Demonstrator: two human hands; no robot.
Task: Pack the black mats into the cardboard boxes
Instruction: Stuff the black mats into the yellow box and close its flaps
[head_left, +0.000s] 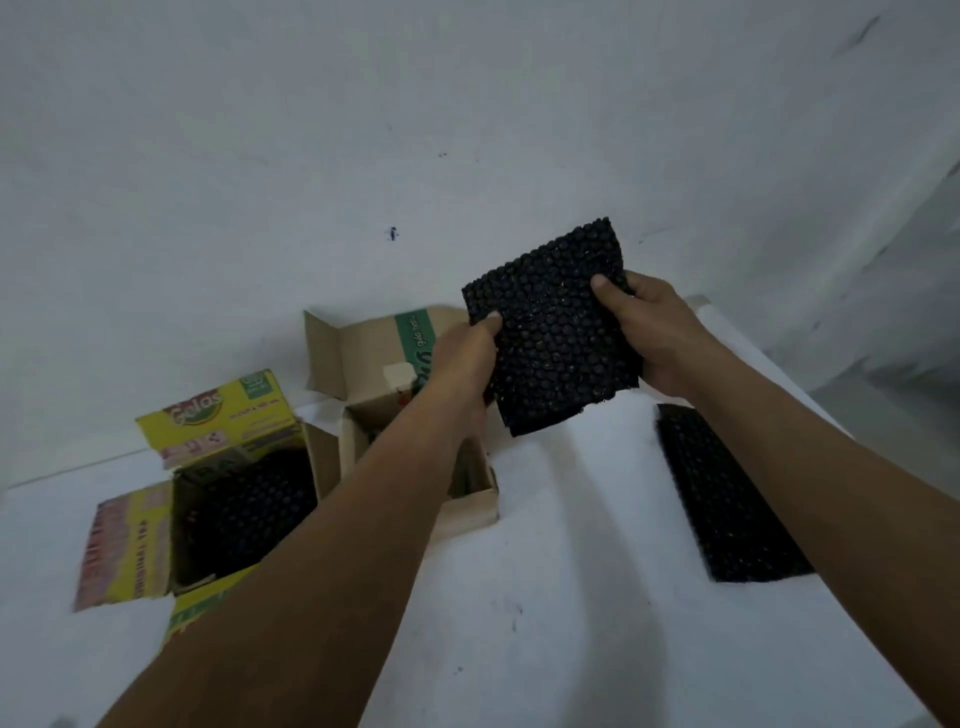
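Note:
A black bumpy mat (553, 322) is held up above the table by both hands. My left hand (465, 358) grips its left edge and my right hand (652, 332) grips its right edge. Below and left of the mat stands an open brown cardboard box (363, 364) with a green stripe; my left forearm hides most of its inside. Further left, an open yellow box (156, 540) holds a black mat (249, 509). Another black mat (727, 499) lies flat on the table under my right forearm.
The white table (561, 597) runs up to a white wall (363, 156) right behind the boxes. The table's far edge shows at the right, with grey floor (904, 415) beyond it.

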